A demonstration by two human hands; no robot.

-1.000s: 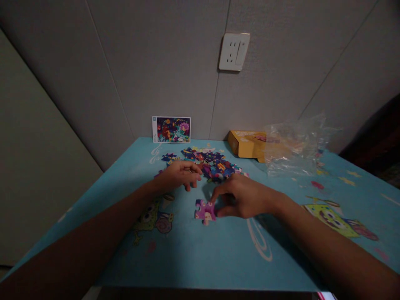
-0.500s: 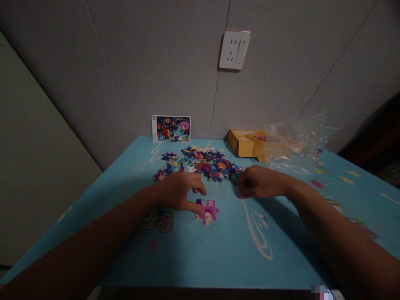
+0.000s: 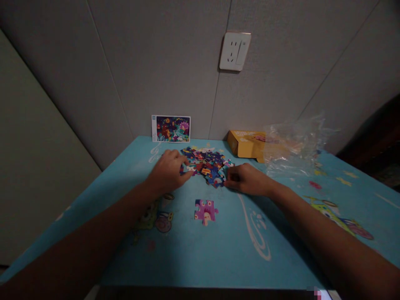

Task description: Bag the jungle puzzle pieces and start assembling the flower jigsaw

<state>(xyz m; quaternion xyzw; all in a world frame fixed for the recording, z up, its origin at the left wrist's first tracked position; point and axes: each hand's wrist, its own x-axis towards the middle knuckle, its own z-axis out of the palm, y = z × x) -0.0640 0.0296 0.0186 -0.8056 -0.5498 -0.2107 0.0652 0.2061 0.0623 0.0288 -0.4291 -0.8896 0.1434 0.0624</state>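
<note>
Here, left hand (image 3: 167, 171), right hand (image 3: 246, 179) flank jagged cardboard puzzle heap (image 3: 208, 163).

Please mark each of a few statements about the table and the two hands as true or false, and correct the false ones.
1. The left hand and the right hand are at the pile of puzzle pieces, one on each side. True.
2. The right hand holds the purple piece. False: it lies alone on the table, nearer to the person than the pile, and no hand touches it.
3. The picture card stands against the wall behind the pile. True.
4. The yellow box lies to the left of the pile. False: it lies to the right, next to the plastic bag.
</note>
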